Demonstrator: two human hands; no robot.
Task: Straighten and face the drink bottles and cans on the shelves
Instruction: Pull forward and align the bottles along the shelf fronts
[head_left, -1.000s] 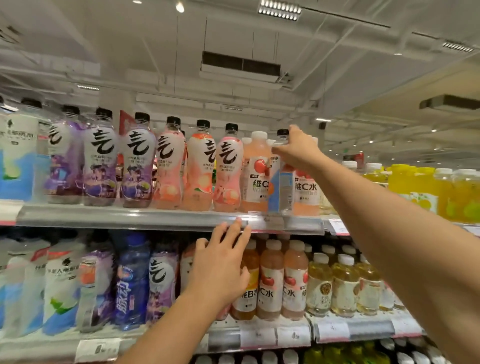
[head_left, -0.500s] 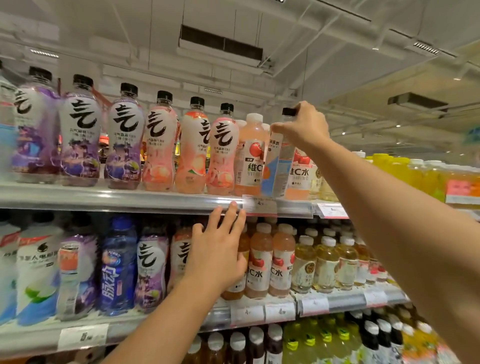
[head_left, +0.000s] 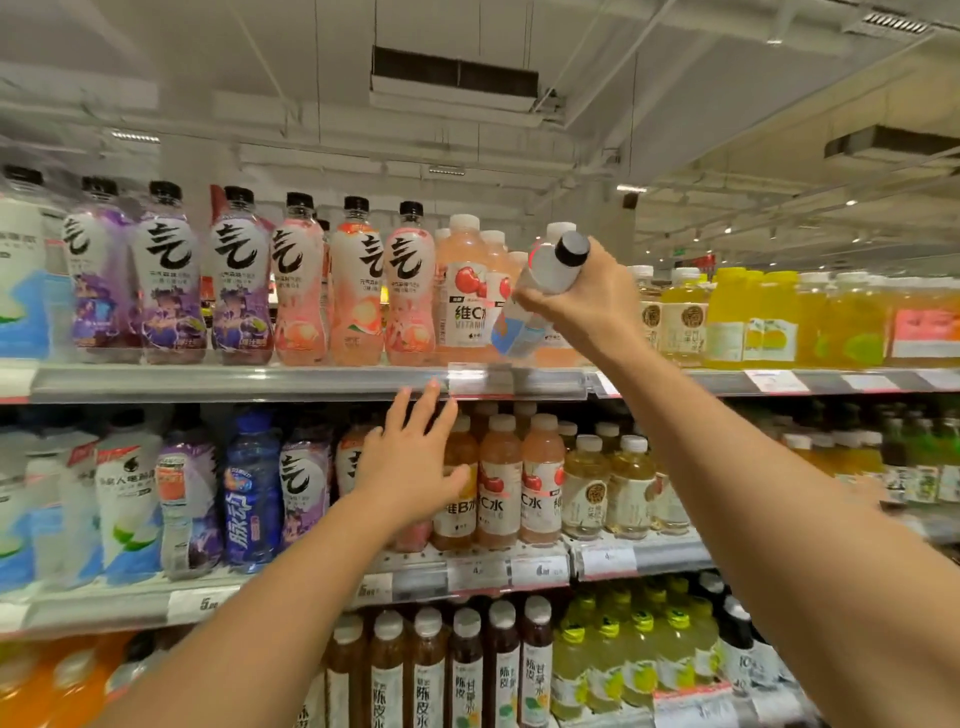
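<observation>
My right hand (head_left: 587, 299) grips a clear bottle (head_left: 540, 291) with a black cap and a blue-and-white label. The bottle is tilted, cap toward me, lifted just above the top shelf (head_left: 260, 382) in front of the pink vitamin C bottles (head_left: 467, 291). My left hand (head_left: 410, 457) is spread with straight fingers in front of the middle-shelf bottles, its fingertips near the top shelf's rail. It holds nothing. A row of black-capped purple and pink bottles (head_left: 296, 291) stands upright on the top shelf to the left.
Yellow juice bottles (head_left: 769, 317) fill the top shelf to the right. The middle shelf (head_left: 519, 569) carries pink, orange and pale tea bottles. Dark tea bottles (head_left: 431, 670) and green-labelled bottles stand on the shelf below. Price tags line every shelf rail.
My right hand has lifted the black-capped bottle off the top shelf and tipped it, cap toward me. My left hand has stayed near the shelf rail. The camera has moved closer.
</observation>
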